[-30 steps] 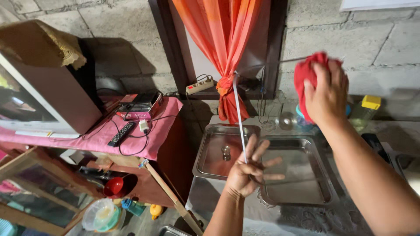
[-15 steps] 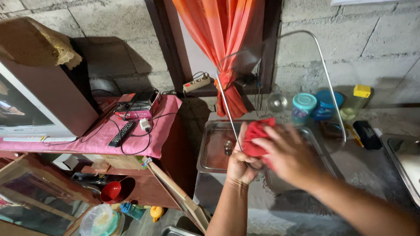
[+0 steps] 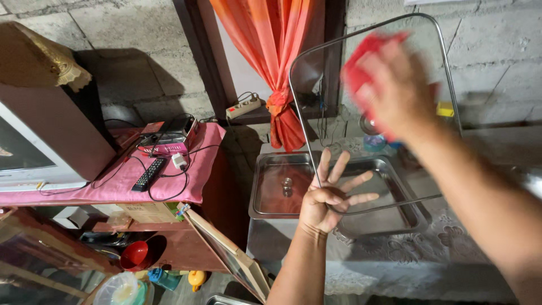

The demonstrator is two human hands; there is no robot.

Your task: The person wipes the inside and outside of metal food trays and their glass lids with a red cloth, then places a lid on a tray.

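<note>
Two hands work on one glass pane (image 3: 389,101), and everything here is placed against that pane. Far to its left stands a television (image 3: 39,147) on a pink cloth (image 3: 169,181), with a black remote (image 3: 148,173) lying on the cloth; below these, near the floor, sits a red bowl (image 3: 135,257). Just left of the pane hangs an orange curtain (image 3: 271,51), knotted low down.

At the pane's lower left corner is the left hand (image 3: 327,197). Its fingers (image 3: 361,182) are spread wide and fanned, the palm pressed to the glass near the bottom edge, propping the pane upright rather than closing around it. Behind and below the pane lie two steel trays (image 3: 282,186) on a cloth-covered counter.

Over the pane's upper middle is the right hand (image 3: 395,90), blurred with motion. It presses a red rag (image 3: 361,62) flat on the glass; how far those fingers are curled cannot be told through the blur.

Half a second ago the right hand and rag were low on the pane, close beside the left hand; now they are high on it, and the pane fills more of the view.
</note>
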